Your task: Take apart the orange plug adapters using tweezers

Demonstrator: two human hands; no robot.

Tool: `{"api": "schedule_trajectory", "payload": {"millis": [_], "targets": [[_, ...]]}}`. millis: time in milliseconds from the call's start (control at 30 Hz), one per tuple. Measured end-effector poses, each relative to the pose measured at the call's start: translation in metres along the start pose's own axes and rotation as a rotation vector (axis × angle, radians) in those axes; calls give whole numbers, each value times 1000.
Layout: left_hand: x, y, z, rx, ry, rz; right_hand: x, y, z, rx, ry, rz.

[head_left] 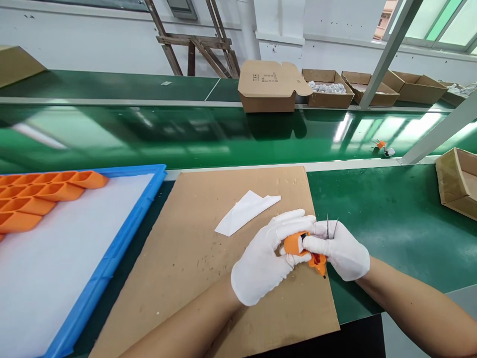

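Note:
My left hand (266, 256), in a white glove, is closed around a small orange plastic part (292, 244) with a dark spot and a reddish area on it. My right hand (345, 252), also gloved, presses its thumb and fingers against the same part from the right. Two thin metal points, apparently tweezers (328, 228), stick up out of the right hand's fingers. Both hands are above the right edge of a brown cardboard sheet (194, 278). A folded white cloth or paper (246, 214) lies on the cardboard just beyond my left hand.
At left, a blue-rimmed tray (122, 238) holds several orange hollow pieces (48, 194). A shiny green conveyor belt (179, 134) crosses behind, carrying a small orange and white item (380, 145). Cardboard boxes (274, 87) line the far shelf; another box (458, 184) sits at right. A metal post (389, 54) slants upward.

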State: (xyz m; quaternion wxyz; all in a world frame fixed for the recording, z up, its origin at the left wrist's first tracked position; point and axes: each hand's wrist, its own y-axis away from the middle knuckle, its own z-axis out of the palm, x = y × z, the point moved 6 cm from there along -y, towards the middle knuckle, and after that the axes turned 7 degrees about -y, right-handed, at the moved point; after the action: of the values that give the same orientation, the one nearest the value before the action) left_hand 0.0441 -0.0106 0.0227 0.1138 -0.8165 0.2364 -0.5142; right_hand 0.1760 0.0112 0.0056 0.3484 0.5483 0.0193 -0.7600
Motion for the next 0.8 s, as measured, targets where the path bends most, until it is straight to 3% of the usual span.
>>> {"api": "schedule_trajectory", "payload": {"millis": [167, 333, 433, 567, 733, 800], "targets": [[5, -4, -15, 119, -169, -1, -14, 0, -2, 58, 138, -78], [-18, -5, -13, 56, 96, -350, -31, -3, -37, 445, 294, -274], [-23, -4, -7, 22, 357, -464, -38, -5, -43, 414, 425, -349], [-22, -5, -1, -15, 598, -524, -52, 13, -25, 306, 800, -595], [-28, -4, 2, -34, 621, -568, -61, 34, -5, 272, 1123, -914], [-29, -3, 2, -45, 595, -577, -61, 33, -6, 285, 1210, -936]]}}
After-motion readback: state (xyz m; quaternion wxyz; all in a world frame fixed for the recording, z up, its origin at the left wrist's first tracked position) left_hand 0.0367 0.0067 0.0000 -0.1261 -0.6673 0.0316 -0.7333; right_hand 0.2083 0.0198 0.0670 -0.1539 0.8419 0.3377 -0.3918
